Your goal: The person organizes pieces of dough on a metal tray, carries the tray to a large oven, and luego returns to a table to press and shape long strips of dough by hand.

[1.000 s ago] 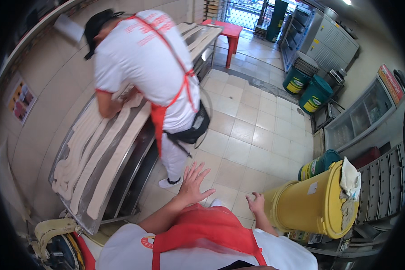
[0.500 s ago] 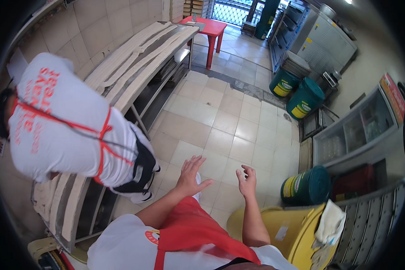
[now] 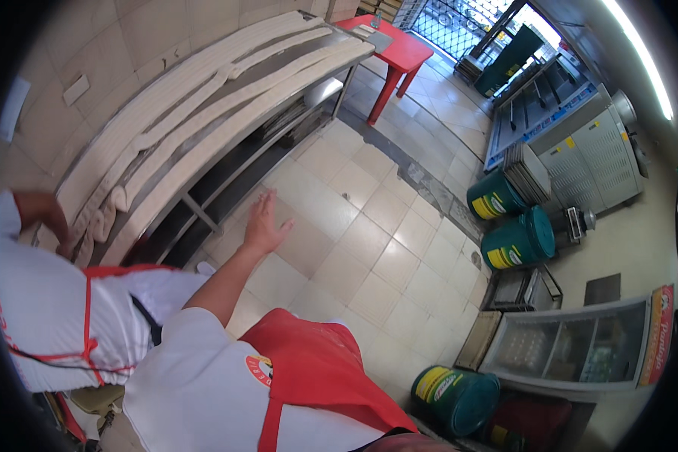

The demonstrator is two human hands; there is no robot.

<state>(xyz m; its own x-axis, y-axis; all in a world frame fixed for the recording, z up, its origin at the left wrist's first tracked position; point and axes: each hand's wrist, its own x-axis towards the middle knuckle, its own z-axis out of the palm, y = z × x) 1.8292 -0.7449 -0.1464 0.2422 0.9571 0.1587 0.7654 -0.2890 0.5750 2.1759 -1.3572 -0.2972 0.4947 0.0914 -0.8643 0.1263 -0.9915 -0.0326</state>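
Note:
My left hand [image 3: 265, 226] is held out over the tiled floor, fingers stretched and thumb apart, with nothing in it. It is closest to the front of a long metal worktable [image 3: 363, 48], without touching it. Long pale strips of what looks like dough [image 3: 158, 102] lie along the tabletop. At the left, a co-worker in a white shirt [image 3: 45, 316] with red apron ties bends at the table. That person's hand [image 3: 56, 226] is by the bunched near end of the strips. My right hand is out of view.
A red table [image 3: 399, 51] stands past the worktable's far end. Along the right are green lidded drums [image 3: 531, 233], stacked trays [image 3: 526, 172], a grey metal cabinet [image 3: 580, 162] and a glass-fronted display case [image 3: 569, 346]. Another green drum [image 3: 456, 399] sits nearer me. Tiled floor [image 3: 346, 248] lies between.
My view has swung and moved toward the worktable. My left hand has reached out to the left; my right hand has left the picture. The co-worker now appears lower at the left edge.

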